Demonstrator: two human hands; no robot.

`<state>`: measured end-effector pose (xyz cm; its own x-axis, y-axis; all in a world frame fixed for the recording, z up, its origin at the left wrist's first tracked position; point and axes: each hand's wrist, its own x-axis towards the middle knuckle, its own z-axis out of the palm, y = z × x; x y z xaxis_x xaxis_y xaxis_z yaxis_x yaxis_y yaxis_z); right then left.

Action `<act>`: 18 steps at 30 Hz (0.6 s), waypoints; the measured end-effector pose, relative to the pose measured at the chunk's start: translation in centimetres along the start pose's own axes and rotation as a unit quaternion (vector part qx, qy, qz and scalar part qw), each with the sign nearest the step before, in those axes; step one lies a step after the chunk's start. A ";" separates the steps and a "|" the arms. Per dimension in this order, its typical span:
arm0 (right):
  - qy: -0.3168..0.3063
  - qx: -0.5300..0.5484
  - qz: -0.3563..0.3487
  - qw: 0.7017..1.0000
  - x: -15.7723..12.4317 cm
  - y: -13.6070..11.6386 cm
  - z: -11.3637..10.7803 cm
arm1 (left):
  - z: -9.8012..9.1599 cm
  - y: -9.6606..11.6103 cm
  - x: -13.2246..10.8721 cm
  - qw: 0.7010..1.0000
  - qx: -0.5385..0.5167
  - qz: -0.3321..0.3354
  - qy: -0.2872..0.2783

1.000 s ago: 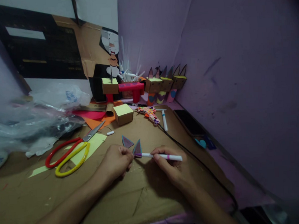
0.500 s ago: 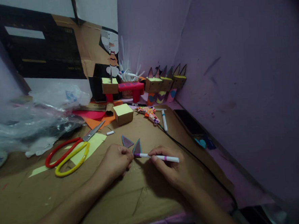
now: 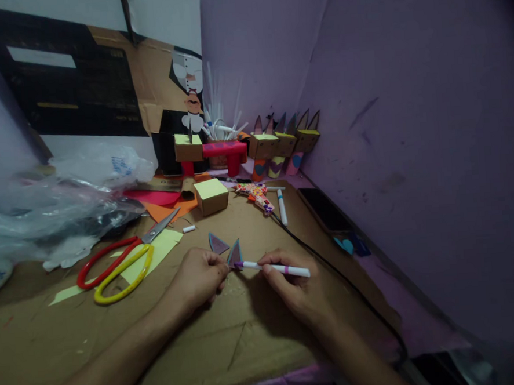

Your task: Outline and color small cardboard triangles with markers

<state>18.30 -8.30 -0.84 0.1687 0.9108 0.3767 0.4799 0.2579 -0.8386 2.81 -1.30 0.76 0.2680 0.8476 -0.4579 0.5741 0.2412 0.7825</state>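
Observation:
My left hand pinches the lower edge of a small pointed cardboard ear, coloured purple with a blue border. In my right hand is a white felt-tip marker with a purple tip, held like a pen. The marker's tip touches the lower part of the ear, close to my left fingertips. Just behind lies a second purple ear with a blue edge, flat on the cardboard sheet.
Red-and-yellow scissors lie at left on pale green paper. Behind stand a small box, a patterned glue gun with a black cord, another marker and eared box figures. Plastic bags fill the left; a phone lies right.
The marker and my right hand have shifted very slightly to the right, the tip still on the ear. My left hand keeps its pinch in the same place.

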 end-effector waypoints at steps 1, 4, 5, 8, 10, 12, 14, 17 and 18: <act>0.013 0.001 0.011 1.000 0.0 0.1 0.0 | 0.0 0.0 0.0 1.000 -0.003 0.002 -0.001; 0.049 0.015 0.040 0.998 -0.1 0.4 -0.1 | -0.1 -0.2 0.2 1.000 -0.004 0.002 -0.001; 0.056 0.019 0.046 0.997 -0.1 0.4 -0.1 | -0.1 -0.2 0.2 1.000 -0.002 0.001 0.000; 0.052 0.013 0.047 0.997 0.0 0.5 -0.1 | -0.1 -0.3 0.2 1.000 0.000 0.000 0.000; 0.035 -0.004 0.037 0.999 0.1 0.4 -0.1 | -0.1 -0.3 0.2 1.000 -0.004 0.002 -0.003; 0.019 -0.010 0.038 0.999 0.0 0.4 -0.1 | -0.1 -0.3 0.2 1.000 -0.008 0.003 -0.004; 0.013 0.003 0.054 0.998 -0.1 0.4 -0.2 | 0.0 -0.2 0.1 1.000 -0.008 0.001 -0.001; 0.026 0.016 0.062 0.998 -0.1 0.5 -0.1 | 0.0 0.0 0.0 1.000 -0.005 -0.006 0.001; 0.030 0.015 0.057 0.998 0.0 0.5 -0.1 | 0.0 0.0 0.0 1.000 -0.006 -0.008 0.001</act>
<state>18.60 -8.26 -1.20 0.2732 0.9139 0.3001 0.4289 0.1636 -0.8884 2.82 -1.30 0.78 0.2565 0.8449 -0.4695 0.5696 0.2603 0.7796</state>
